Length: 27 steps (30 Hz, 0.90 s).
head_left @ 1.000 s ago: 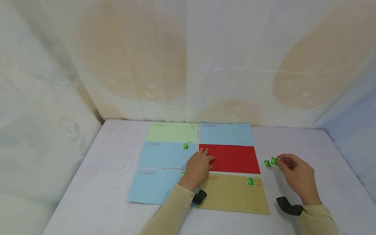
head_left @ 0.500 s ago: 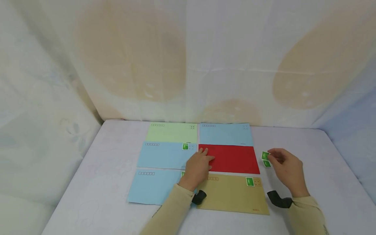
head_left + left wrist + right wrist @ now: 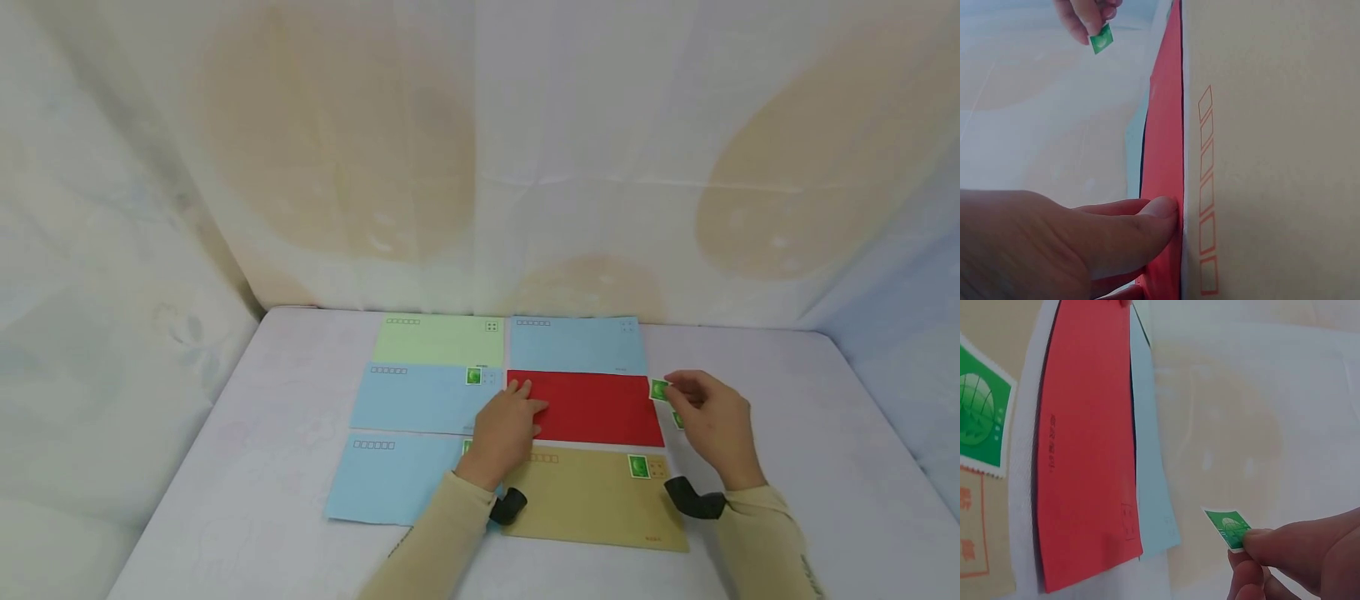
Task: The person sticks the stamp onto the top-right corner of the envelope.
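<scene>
My right hand (image 3: pixel 716 425) pinches a green postage stamp (image 3: pixel 659 389) between thumb and fingers, at the right edge of the red envelope (image 3: pixel 600 407). The right wrist view shows this stamp (image 3: pixel 1229 529) tilted, held by one corner. Spread fingers of my left hand (image 3: pixel 501 433) rest on the left end of the red envelope. In the left wrist view its thumb (image 3: pixel 1159 209) lies on the red paper. Another green stamp (image 3: pixel 678 421) lies on the table, partly hidden behind my right hand.
Around the red envelope lie a tan envelope (image 3: pixel 592 508) with a stamp (image 3: pixel 638 467), a blue one (image 3: pixel 577 343) behind, a green one (image 3: pixel 438 340), and two more blue ones (image 3: pixel 420 404) at left. Stamps also show on both left blue envelopes. A patterned cloth (image 3: pixel 525 167) hangs behind the table.
My right hand has lifted the pinched stamp from beside the other stamp and carried it left to the red envelope's edge. My left hand has stayed in place.
</scene>
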Each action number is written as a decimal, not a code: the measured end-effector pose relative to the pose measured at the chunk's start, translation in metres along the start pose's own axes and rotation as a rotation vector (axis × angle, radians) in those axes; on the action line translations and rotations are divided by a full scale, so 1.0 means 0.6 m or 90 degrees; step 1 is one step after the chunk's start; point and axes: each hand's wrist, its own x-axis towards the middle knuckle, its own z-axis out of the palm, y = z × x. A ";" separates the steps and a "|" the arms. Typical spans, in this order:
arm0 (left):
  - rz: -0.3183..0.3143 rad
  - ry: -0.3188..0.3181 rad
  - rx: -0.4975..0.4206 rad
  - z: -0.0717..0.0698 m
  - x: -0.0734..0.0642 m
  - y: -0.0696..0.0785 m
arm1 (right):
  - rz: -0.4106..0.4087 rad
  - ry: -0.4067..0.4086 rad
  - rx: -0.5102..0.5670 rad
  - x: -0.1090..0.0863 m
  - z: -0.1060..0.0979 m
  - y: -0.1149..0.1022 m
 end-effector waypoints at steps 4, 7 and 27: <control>-0.001 0.000 0.000 0.001 0.000 0.000 | -0.015 0.022 -0.003 0.005 0.010 0.002; 0.000 0.002 0.001 0.000 -0.001 0.000 | 0.001 0.025 0.015 0.001 -0.001 -0.036; 0.007 0.011 0.003 -0.002 0.000 0.000 | 0.001 -0.029 0.054 0.013 -0.001 -0.102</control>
